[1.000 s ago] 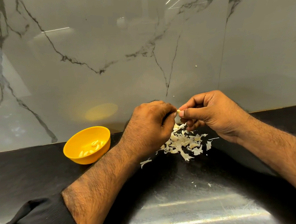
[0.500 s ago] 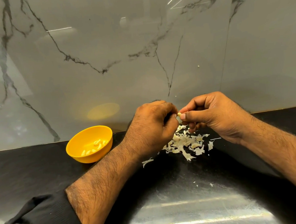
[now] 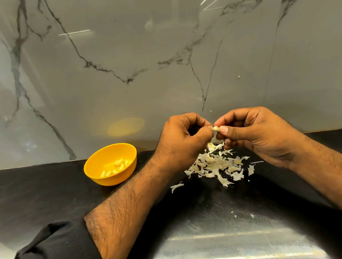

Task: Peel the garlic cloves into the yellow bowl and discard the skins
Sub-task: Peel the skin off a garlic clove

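Note:
A small pale garlic clove (image 3: 215, 128) is pinched between the fingertips of both hands, held above the counter. My left hand (image 3: 184, 141) has its fingers curled round one end, and my right hand (image 3: 257, 135) pinches the other end with thumb and forefinger. Right below them lies a heap of white garlic skins (image 3: 217, 164) on the black counter. The yellow bowl (image 3: 100, 174) stands to the left of my left forearm with several peeled cloves (image 3: 116, 167) inside.
A grey marble-look wall (image 3: 161, 59) rises straight behind the counter's back edge. The black counter (image 3: 39, 195) runs left to right, with a few skin flecks (image 3: 252, 215) near the front and one stray skin (image 3: 177, 186) by my left wrist.
Both hands stay together over the skin heap, working the clove with small finger movements. The clove shows a little more between the fingertips now.

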Demonstrator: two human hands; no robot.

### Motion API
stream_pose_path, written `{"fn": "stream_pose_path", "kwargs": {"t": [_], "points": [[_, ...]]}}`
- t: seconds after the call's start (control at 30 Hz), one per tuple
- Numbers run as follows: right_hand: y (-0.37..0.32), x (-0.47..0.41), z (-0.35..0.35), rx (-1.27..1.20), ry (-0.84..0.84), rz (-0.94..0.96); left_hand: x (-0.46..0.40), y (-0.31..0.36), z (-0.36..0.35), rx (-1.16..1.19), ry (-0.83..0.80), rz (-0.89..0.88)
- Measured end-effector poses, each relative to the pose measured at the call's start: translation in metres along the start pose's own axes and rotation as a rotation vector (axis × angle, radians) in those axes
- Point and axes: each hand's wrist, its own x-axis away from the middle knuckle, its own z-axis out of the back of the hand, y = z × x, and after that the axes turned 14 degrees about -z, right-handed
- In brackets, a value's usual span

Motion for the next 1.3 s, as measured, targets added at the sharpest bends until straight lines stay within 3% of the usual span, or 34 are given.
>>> {"fn": "stream_pose_path", "kwargs": {"t": [0.2, 0.37, 0.5, 0.73, 1.0, 1.3], "points": [[-0.001, 0.005, -0.006, 0.226, 0.088, 0.152, -0.001, -0.003, -0.002, 0.109, 0.032, 0.104], [-0.001, 0.004, -0.007, 0.261, 0.179, 0.192, -0.001, -0.003, -0.002, 0.145, 0.036, 0.126], [-0.001, 0.004, -0.005, 0.156, 0.181, 0.202, -0.001, -0.003, 0.000, 0.096, 0.026, 0.160], [-0.008, 0.002, 0.007, -0.235, -0.015, 0.048, -0.002, -0.005, 0.008, -0.290, -0.134, 0.081], [-0.007, 0.003, 0.008, -0.198, -0.080, -0.038, -0.006, 0.002, 0.013, -0.083, 0.038, 0.107], [-0.008, 0.004, 0.002, -0.054, 0.044, -0.010, -0.005, -0.004, 0.015, -0.307, 0.024, -0.254]]}}
